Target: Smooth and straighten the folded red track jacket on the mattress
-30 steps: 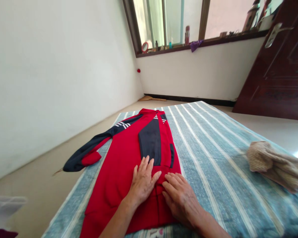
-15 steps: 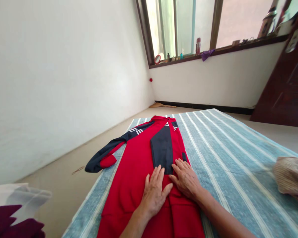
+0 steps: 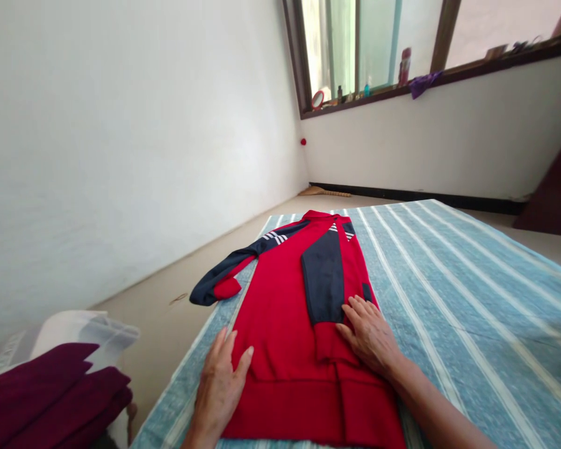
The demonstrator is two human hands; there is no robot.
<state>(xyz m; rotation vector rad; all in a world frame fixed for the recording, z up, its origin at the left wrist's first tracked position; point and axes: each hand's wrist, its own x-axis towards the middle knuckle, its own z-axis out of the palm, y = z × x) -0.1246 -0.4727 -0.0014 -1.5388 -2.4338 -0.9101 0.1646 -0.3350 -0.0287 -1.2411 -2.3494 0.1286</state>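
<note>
A red jacket (image 3: pixel 280 318) with navy panels and white stripes lies flat, its collar pointing away from me. One sleeve (image 3: pixel 325 280), navy with a red cuff, is folded over the front. The other sleeve (image 3: pixel 229 268) stretches out to the left, past the edge of the striped cloth. My left hand (image 3: pixel 222 377) is at the jacket's left edge near the hem, fingers apart and holding nothing. On the right side my right hand (image 3: pixel 369 330) lies flat with spread fingers, touching the jacket beside the folded cuff.
Blue-and-white striped cloth (image 3: pixel 430 299) spreads under the jacket. Dark maroon folded fabric (image 3: pixel 51 399) and a whitish bundle (image 3: pixel 79 330) are at lower left. A broom (image 3: pixel 325 191) lies on the floor by the far wall. Small items, including a red-rimmed mirror (image 3: pixel 318 100), line the windowsill.
My left hand has moved left from the jacket's middle to its left edge. My right hand stays on the right side. The view has shifted, showing more of the maroon fabric.
</note>
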